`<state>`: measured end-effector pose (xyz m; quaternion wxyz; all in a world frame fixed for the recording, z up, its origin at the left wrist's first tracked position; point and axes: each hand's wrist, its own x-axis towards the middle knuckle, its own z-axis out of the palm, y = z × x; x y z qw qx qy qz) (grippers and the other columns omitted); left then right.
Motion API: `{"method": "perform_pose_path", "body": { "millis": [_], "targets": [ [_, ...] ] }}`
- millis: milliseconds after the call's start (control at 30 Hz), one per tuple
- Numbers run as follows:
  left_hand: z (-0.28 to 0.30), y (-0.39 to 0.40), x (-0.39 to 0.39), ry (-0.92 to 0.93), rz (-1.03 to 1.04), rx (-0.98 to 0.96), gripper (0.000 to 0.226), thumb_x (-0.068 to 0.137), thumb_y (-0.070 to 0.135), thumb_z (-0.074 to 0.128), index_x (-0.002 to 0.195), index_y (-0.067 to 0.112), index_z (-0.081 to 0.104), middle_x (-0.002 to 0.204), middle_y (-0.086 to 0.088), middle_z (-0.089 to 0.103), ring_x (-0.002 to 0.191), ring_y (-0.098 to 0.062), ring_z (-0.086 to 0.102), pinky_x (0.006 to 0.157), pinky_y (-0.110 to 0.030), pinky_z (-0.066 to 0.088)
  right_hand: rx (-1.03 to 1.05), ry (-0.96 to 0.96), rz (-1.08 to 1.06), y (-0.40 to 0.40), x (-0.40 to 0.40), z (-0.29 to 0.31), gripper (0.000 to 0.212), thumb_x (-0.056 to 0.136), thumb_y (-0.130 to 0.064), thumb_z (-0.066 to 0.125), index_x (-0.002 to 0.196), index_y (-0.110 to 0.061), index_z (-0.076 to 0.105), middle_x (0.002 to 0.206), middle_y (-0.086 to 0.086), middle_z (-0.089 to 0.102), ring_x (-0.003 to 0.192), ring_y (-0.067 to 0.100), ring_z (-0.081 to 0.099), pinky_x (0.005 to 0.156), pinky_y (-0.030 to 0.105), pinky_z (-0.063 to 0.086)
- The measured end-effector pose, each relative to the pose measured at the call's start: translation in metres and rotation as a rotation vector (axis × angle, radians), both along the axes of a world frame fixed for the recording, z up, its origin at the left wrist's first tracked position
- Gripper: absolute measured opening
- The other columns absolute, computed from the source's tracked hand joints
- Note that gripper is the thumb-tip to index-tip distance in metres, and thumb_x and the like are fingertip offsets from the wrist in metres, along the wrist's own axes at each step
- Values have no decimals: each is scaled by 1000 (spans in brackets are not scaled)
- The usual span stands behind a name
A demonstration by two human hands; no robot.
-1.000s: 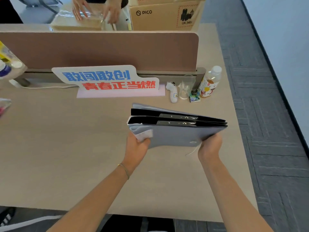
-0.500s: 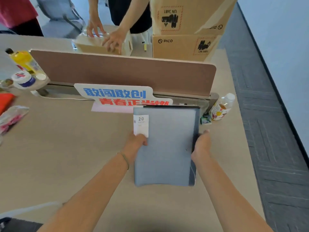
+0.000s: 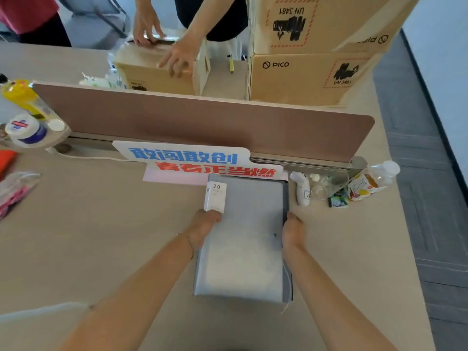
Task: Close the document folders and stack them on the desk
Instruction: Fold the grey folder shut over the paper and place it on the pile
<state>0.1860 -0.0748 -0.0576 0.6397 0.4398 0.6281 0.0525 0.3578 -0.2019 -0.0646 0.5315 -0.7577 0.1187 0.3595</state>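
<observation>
head view: a stack of closed grey folders (image 3: 244,239) lies flat on the pale, matte desk (image 3: 88,236), long side running away from the person. the top cover is smooth, rectangular, with softly rounded near corners; a darker edge of a lower folder shows along the right side and a thin string trails off the near right corner. a white paper label (image 3: 215,200) printed "20" sits at the far left corner of the cover.

the left hand (image 3: 205,228) grips the stack's left edge just below the label, thumb on top of the cover and the other fingers tucked out of sight. the right hand (image 3: 292,230) presses against the right edge, fingers curled down along the side; whether they reach under cannot be told.

the far end of the stack touches or slightly overlaps a flat white sign (image 3: 197,160) with blue and red characters, lying on a pink sheet. behind it stands a brown felt-like divider (image 3: 202,122) with a rounded corner. right of the folders lie a white handheld thermometer (image 3: 301,188), a clear glass (image 3: 329,183) on its side and a tilted plastic bottle (image 3: 372,179) with a colourful label. beyond the divider, another person's hands (image 3: 177,59) rest on a small cardboard box (image 3: 157,72), beside large stacked cartons (image 3: 311,46).
</observation>
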Motion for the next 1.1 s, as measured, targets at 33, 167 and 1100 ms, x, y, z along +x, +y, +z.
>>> {"method": "perform_pose_path", "body": {
  "millis": [33, 167, 1100],
  "targets": [
    [-6, 4, 1, 8, -9, 4, 65, 53, 21, 57, 114, 0, 64, 107, -18, 66, 98, -33, 61, 86, -41, 51, -25, 2, 9, 4, 1, -5, 38, 104, -22, 38, 130, -4, 58, 124, 4, 58, 103, 20, 51, 65, 23, 41],
    [-17, 14, 5, 56, -8, 30, 62, 59, 25, 61, 117, 3, 61, 112, -17, 68, 101, -32, 65, 92, -44, 53, -55, 24, 33, 16, 2, -22, 39, 103, -23, 39, 132, -3, 58, 134, 12, 59, 116, 27, 55, 84, 25, 38],
    [-15, 5, 13, 267, -54, 203, 51, 96, 15, 43, 146, 20, 35, 135, -16, 56, 109, -36, 58, 94, -37, 48, 68, 142, 104, 5, 6, -20, 18, 95, -25, 48, 94, -17, 64, 94, -1, 62, 85, 20, 58, 75, 32, 47]
  ]
}}
